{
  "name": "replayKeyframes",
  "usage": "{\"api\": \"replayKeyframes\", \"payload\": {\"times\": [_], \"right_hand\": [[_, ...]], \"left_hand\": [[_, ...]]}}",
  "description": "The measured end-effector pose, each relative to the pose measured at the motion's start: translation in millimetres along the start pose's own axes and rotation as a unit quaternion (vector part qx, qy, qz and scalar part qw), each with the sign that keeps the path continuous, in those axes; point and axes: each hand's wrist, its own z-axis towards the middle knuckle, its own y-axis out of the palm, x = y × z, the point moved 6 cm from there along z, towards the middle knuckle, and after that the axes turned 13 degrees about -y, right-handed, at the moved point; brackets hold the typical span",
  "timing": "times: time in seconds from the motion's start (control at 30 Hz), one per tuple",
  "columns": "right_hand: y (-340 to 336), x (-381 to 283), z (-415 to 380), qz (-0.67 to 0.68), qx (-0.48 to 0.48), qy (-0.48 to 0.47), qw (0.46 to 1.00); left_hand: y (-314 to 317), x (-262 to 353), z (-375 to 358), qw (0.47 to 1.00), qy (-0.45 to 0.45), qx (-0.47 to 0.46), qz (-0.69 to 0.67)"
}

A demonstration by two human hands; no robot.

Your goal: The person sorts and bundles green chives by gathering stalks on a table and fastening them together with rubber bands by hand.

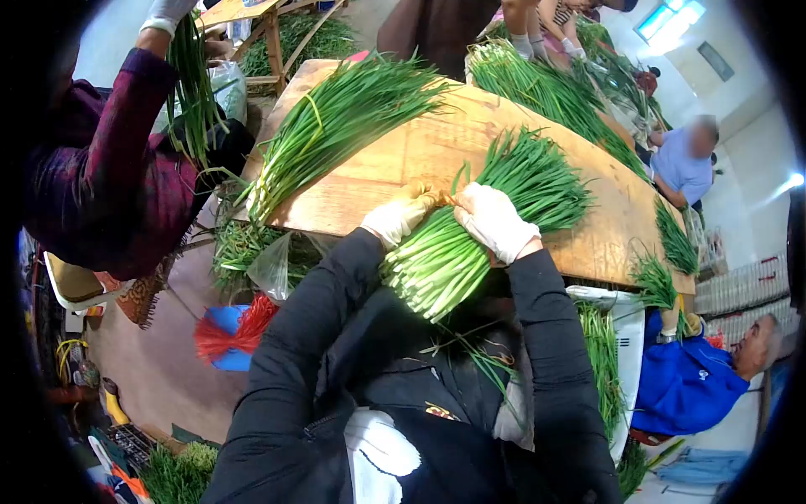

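Observation:
A thick bundle of garlic chives [445,262] lies across the near edge of the wooden table, pale cut stem ends toward me and green leaves fanned away to the right. My left hand [399,217], in a white glove with brown-stained fingers, lies against the bundle's left side, its fingertips pinched together over the top. From the right, my right hand [497,222], in a white glove, is closed over the stems. Both sets of fingertips nearly meet above the bundle. What the left fingertips pinch is too small to make out.
On the wooden table [369,189] lies another tied chive bundle [336,122], with a long chive pile [550,97] along the far side. A white crate [628,336] of chives stands at right. Red strands [243,329] lie over a blue container. Co-workers stand left, right and opposite.

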Motion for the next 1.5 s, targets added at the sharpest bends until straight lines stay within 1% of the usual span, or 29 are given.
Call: {"api": "replayKeyframes", "payload": {"times": [0.03, 0.07, 0.1, 0.13, 0.17, 0.23, 0.27, 0.3, 0.37, 0.4, 0.47, 0.6, 0.7, 0.77, 0.83, 0.9, 0.97, 1.0, 1.07, 1.1, 1.17, 1.2, 1.23, 1.27, 1.33, 1.4, 1.47, 1.5], "right_hand": [[1.6, 3.0, 1.3, -0.002, -0.003, -0.001, 1.000], [5.0, 4.8, 2.2, 0.001, -0.014, -0.021, 1.000], [7.9, 5.8, 2.9, 0.004, -0.025, -0.041, 0.999], [10.8, 9.2, 3.4, 0.011, -0.041, -0.029, 0.999], [10.9, 10.2, 3.1, 0.008, -0.044, -0.030, 0.999], [8.4, 8.6, 3.4, 0.017, -0.027, -0.052, 0.998], [8.5, 9.0, 5.1, 0.016, -0.029, -0.054, 0.998], [9.8, 9.5, 6.5, 0.014, -0.040, -0.051, 0.998], [11.2, 9.5, 8.0, 0.012, -0.051, -0.048, 0.997], [12.4, 10.6, 8.6, 0.016, -0.059, -0.036, 0.997], [13.9, 11.9, 8.6, 0.019, -0.067, -0.024, 0.997], [13.7, 12.7, 6.8, 0.022, -0.045, -0.027, 0.998], [12.3, 11.2, 7.2, 0.014, -0.043, -0.026, 0.999], [13.9, 11.0, 6.9, 0.013, -0.043, -0.026, 0.999], [15.4, 12.0, 5.6, -0.004, -0.022, -0.017, 1.000], [14.9, 9.8, 5.3, -0.013, -0.023, -0.012, 1.000], [12.5, 6.6, 4.9, -0.022, -0.024, -0.008, 0.999], [10.4, 4.9, 4.2, -0.019, -0.018, -0.007, 1.000], [8.7, 3.5, 3.9, -0.016, -0.011, -0.007, 1.000], [9.5, 4.5, 4.4, -0.013, -0.018, 0.006, 1.000], [9.0, 4.0, 5.9, -0.010, -0.023, 0.020, 0.999], [8.5, 3.3, 6.8, -0.020, -0.034, 0.029, 0.999], [8.5, 3.5, 6.9, -0.030, -0.045, 0.039, 0.998], [10.5, 5.0, 5.9, -0.030, -0.045, 0.039, 0.998], [11.2, 5.9, 4.7, -0.026, -0.002, 0.018, 1.000], [11.4, 6.0, 4.3, -0.026, -0.003, 0.015, 1.000], [12.3, 6.1, 4.4, -0.025, -0.004, 0.014, 1.000], [13.3, 6.4, 4.3, -0.022, 0.005, 0.004, 1.000]], "left_hand": [[0.4, 1.1, -3.0, 0.999, -0.006, -0.010, -0.037], [-0.7, 2.9, -6.4, 0.999, -0.005, -0.011, -0.041], [-3.1, 3.2, -9.7, 1.000, -0.019, 0.006, -0.006], [-4.2, 3.5, -12.2, 0.999, -0.034, 0.023, 0.030], [-3.7, 2.2, -12.4, 0.999, -0.032, 0.022, 0.026], [-0.6, -2.6, -12.1, 0.991, -0.028, -0.029, -0.126], [0.3, -13.0, -4.2, 0.975, -0.028, -0.047, -0.214], [-0.3, -17.9, 1.5, 0.975, -0.027, -0.047, -0.216], [4.1, -13.4, 4.7, 0.955, -0.016, -0.096, -0.280], [3.8, -12.9, 5.5, 0.955, -0.015, -0.096, -0.281], [6.5, 0.3, -6.1, 0.986, -0.066, -0.051, -0.142], [10.1, 1.7, -3.8, 0.985, -0.070, -0.071, -0.143], [7.5, -4.6, 2.3, 0.985, -0.075, -0.052, -0.145], [5.6, -7.3, 1.8, 0.977, -0.100, -0.025, -0.184], [5.0, -9.7, 5.3, 0.979, -0.104, -0.009, -0.175], [3.6, -11.2, 10.0, 0.980, -0.108, 0.008, -0.167], [4.9, -5.3, 12.1, 0.991, -0.104, 0.010, -0.084], [6.7, -4.7, 11.5, 0.991, -0.105, 0.010, -0.085], [1.2, 2.7, 5.5, 0.988, -0.111, 0.102, 0.030], [0.9, -0.7, 7.4, 0.988, -0.111, 0.102, 0.031], [1.8, -1.3, 9.5, 0.994, -0.071, 0.086, -0.007], [-0.4, -3.1, 10.8, 0.994, -0.070, 0.085, -0.007], [0.9, 1.8, 6.7, 0.996, -0.072, 0.060, 0.004], [2.5, 4.7, 4.4, 0.997, -0.074, 0.035, 0.014], [1.1, 0.1, 8.1, 0.996, -0.083, 0.025, -0.001], [1.2, -5.0, 11.1, 0.995, -0.092, 0.016, -0.015], [5.2, -3.4, 9.3, 0.992, -0.086, -0.012, -0.090], [5.5, -5.2, 13.3, 0.992, -0.085, -0.013, -0.088]]}}
